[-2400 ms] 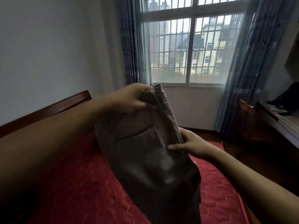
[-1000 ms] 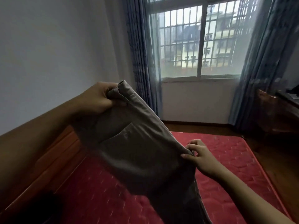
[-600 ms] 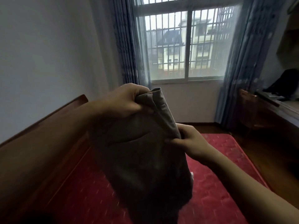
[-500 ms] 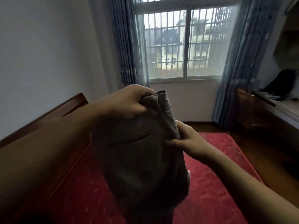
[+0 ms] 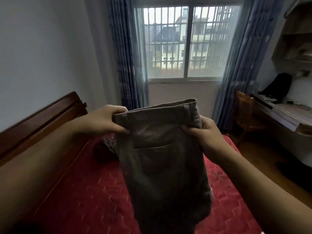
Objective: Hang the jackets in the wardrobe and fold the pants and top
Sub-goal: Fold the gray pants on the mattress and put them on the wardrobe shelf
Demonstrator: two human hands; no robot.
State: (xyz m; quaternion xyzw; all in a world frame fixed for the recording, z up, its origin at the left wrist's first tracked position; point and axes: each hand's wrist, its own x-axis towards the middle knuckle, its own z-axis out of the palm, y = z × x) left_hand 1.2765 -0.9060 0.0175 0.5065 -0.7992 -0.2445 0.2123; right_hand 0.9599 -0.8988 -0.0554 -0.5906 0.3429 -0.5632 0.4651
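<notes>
Red quilted bed (image 5: pixel 94 200) lies below both hands — the left hand (image 5: pixel 103 120) and right hand (image 5: pixel 205 135) each grip a waistband corner of the khaki pants (image 5: pixel 165 166), which hang between them, back pocket facing.

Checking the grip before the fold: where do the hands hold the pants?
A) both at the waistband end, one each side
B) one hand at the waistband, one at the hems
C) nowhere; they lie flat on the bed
A: the left hand and right hand each grip one side of the pants at the waistband.
</notes>
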